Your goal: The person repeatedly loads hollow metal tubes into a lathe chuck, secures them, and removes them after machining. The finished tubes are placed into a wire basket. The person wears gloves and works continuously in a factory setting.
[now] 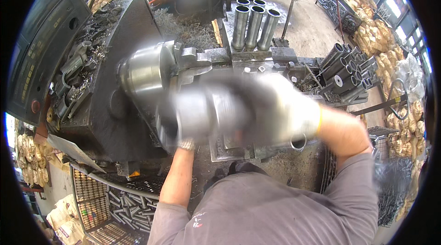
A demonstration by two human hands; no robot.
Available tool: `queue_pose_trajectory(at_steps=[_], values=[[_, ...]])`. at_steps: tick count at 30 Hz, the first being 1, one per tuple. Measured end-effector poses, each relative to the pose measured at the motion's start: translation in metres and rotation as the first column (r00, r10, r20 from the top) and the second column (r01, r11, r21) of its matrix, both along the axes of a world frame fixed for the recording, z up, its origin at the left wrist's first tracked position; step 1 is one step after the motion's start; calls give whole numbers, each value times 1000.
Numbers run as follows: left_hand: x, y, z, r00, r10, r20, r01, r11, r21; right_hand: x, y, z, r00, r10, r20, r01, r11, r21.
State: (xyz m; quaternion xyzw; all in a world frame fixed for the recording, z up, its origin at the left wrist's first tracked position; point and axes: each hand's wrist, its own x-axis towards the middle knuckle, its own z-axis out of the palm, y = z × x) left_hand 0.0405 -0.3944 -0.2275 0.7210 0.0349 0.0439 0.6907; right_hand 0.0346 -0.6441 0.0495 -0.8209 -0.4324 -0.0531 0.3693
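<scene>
A short, wide metal tube [197, 112], smeared by motion, is raised in front of the lathe with its open end toward the left. My right hand [285, 107], in a white glove with a dark palm, reaches across from the right and appears closed round the tube's right part; its fingers are blurred. Of my left hand [186, 144] only the glove's cuff shows below the tube, and its fingers are hidden. Just beyond the tube is the lathe's shiny round chuck [147, 70], whose jaws show at its right side.
Several steel tubes [255, 26] stand upright behind the tool slide. More tubes [347, 70] lie stacked at the right. A control panel [39, 70] rises at the left. Metal shavings [183, 29] lie behind the chuck. A wire basket [94, 199] at lower left holds small cylinders.
</scene>
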Motion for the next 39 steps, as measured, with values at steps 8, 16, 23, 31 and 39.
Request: queue_pose_trajectory(at_steps=[8,16,23,31,39], values=[[-101,81,-60,879,317,-355,-328,944,32,210,-46,-83,961,-149,234,277,486,-829],[-223,183,-96,511,746,-427,-859,425,-286,216,7,-127,961,-205,-188,-25,610,-792],[-211,234,-58,476,696,-537,-873,303,-382,242,-29,-119,859,-318,-401,-182,542,-821],[-209,255,-71,553,679,-482,-833,452,-319,238,11,-127,751,-325,-575,-124,786,-606],[-209,214,0,368,863,346,-794,99,600,113,-61,-36,828,-496,-259,448,865,-225]])
